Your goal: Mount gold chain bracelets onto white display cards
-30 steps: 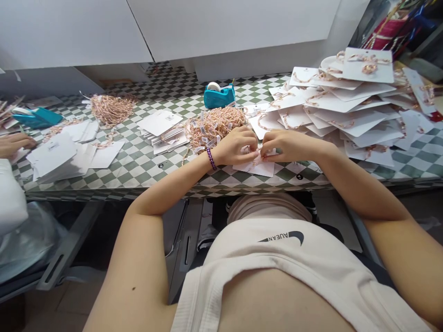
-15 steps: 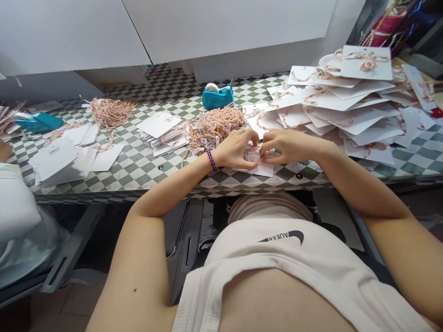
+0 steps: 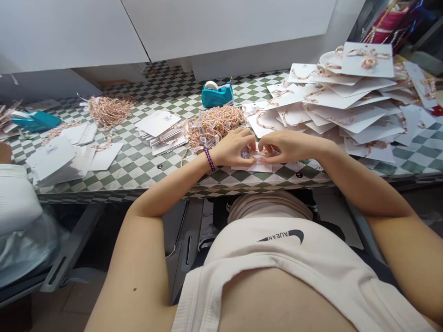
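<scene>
My left hand [image 3: 232, 148] and my right hand [image 3: 290, 145] meet over a white card [image 3: 255, 166] lying near the table's front edge. Both have their fingers curled and pinched on a thin rose-gold chain [image 3: 259, 153] stretched between them on the card. A purple bead bracelet circles my left wrist. Just behind my left hand lies a heap of tagged rose-gold chains [image 3: 214, 123].
The green-checked table [image 3: 145, 161] carries a teal tape dispenser [image 3: 217, 95], a stack of blank cards [image 3: 159, 129], a big spread of finished cards with chains [image 3: 349, 108] at right, more cards [image 3: 60, 154] and another chain heap [image 3: 109, 109] at left. Another person's sleeve [image 3: 15, 198] shows far left.
My hands have shifted slightly and pressed closer together on the card, fingers working the chain. The other person's hand at far left has drawn back out of sight.
</scene>
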Motion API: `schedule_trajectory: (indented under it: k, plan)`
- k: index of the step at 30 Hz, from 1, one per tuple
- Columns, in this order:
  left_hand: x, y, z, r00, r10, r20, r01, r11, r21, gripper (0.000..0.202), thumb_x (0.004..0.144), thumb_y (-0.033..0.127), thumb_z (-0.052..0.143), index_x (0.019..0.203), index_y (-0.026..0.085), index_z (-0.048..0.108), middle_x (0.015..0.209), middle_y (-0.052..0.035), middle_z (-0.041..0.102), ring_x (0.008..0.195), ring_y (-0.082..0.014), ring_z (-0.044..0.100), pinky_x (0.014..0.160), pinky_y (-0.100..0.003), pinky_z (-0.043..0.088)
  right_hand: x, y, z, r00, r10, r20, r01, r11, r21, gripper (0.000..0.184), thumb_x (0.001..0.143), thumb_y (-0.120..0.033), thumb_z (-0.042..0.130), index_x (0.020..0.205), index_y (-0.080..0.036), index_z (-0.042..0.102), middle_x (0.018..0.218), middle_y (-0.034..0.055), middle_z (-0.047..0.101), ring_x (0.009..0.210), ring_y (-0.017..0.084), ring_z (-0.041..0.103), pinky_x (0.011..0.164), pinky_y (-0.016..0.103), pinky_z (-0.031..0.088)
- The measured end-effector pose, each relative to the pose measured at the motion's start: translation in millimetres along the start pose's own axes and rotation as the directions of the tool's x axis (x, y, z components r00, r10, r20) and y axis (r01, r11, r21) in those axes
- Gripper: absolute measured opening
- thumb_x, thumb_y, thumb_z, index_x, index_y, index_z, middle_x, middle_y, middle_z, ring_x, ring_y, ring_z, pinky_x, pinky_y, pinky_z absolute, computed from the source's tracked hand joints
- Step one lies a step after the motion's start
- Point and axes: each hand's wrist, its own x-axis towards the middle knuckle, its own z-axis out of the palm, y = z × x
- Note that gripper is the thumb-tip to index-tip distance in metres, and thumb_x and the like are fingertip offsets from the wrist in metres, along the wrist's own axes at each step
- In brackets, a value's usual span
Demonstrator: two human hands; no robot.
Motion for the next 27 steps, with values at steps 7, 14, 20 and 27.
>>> schedule_trajectory:
  k: [7,14,20,27]
  plan:
    - [-1,4,0.2,0.999,0.008,-0.036,-0.009,0.999,-0.049,0.013,0.081,0.029,0.059,0.086,0.018,0.06,0.093,-0.0093,0.062,0.09,-0.0245,0.057,0.082,-0.036,0.045,6,-1,6,0.993,0.105,-0.06,-0.108,0.993,-0.051,0.036,0.091,-0.051,0.06,0.1,-0.016,0.063,0.092,0.0071,0.063,0.078,0.016,0.054,0.068,0.027,0.036]
    - [-4,-2,3.0,0.996,0.029,-0.081,-0.032,0.999,-0.035,0.016,0.081,0.022,0.055,0.095,0.017,0.062,0.099,-0.0098,0.064,0.093,-0.0244,0.06,0.081,-0.035,0.047,8,0,12,0.99,0.027,-0.139,-0.039,0.995,-0.089,0.029,0.092,-0.043,0.06,0.102,-0.016,0.069,0.1,0.0095,0.063,0.088,0.019,0.056,0.072,0.027,0.035]
    - [-13,-9,-16.5,0.985,-0.064,-0.158,0.077,0.994,0.073,0.017,0.08,0.02,0.057,0.096,0.016,0.063,0.097,-0.0086,0.065,0.092,-0.024,0.06,0.081,-0.035,0.048,9,2,11,0.993,0.04,-0.113,-0.047,0.997,-0.062,0.028,0.093,-0.042,0.063,0.097,-0.015,0.071,0.095,0.008,0.062,0.082,0.016,0.054,0.069,0.025,0.035]
    - [-14,-7,-19.6,0.997,-0.028,-0.069,0.031,0.998,0.046,0.02,0.085,0.029,0.062,0.099,0.018,0.07,0.098,-0.0095,0.066,0.093,-0.0231,0.061,0.08,-0.033,0.049,10,3,12,0.995,0.043,-0.088,-0.046,0.998,-0.035,0.027,0.093,-0.042,0.062,0.099,-0.016,0.07,0.099,0.0077,0.063,0.082,0.016,0.055,0.07,0.025,0.036]
